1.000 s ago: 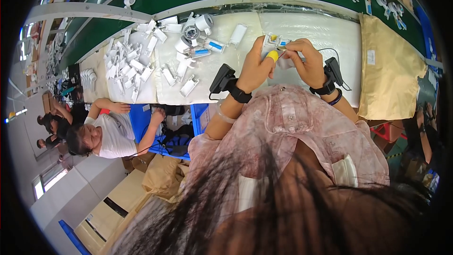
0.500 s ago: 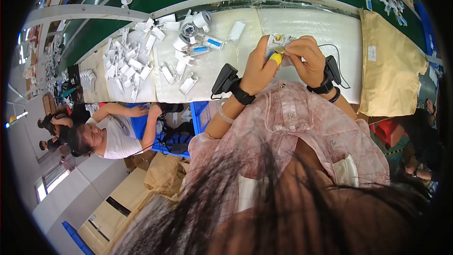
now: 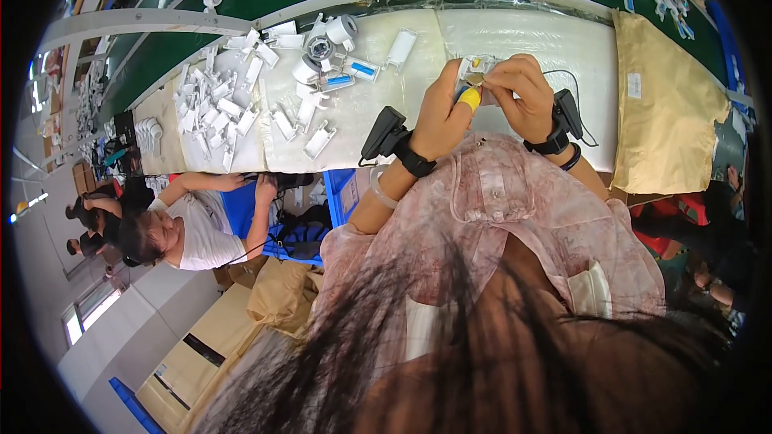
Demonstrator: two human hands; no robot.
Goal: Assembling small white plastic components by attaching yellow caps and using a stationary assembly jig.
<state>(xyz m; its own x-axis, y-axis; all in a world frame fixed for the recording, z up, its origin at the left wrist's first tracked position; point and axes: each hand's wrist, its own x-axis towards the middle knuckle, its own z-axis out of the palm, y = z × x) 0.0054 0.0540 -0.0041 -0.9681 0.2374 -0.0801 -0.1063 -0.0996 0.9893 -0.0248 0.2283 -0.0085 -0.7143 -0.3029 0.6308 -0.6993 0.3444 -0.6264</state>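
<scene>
My left hand point(image 3: 438, 119) is closed around a small white plastic housing point(image 3: 479, 62), held up over the padded bench. A yellow piece point(image 3: 471, 97) shows between its thumb and the housing, with a bit of blue beside it; what it belongs to is hidden. From the other side my right hand point(image 3: 523, 96) comes in, thumb and fingers pinched together against the housing's near edge. Whatever sits in that pinch is too small to make out. Both wrists carry black strapped devices.
Left on the bench lies a heap of white plastic parts point(image 3: 217, 119). Nearer are round white heads point(image 3: 320, 49) and pieces with blue strips point(image 3: 364, 69). A lone white housing point(image 3: 400, 50) lies behind. Brown paper point(image 3: 663, 112) covers the right end. A co-worker point(image 3: 209, 221) sits at left.
My hands stay at the same spot, with only slight shifts of fingers and housing. The co-worker's hands at left have moved a little.
</scene>
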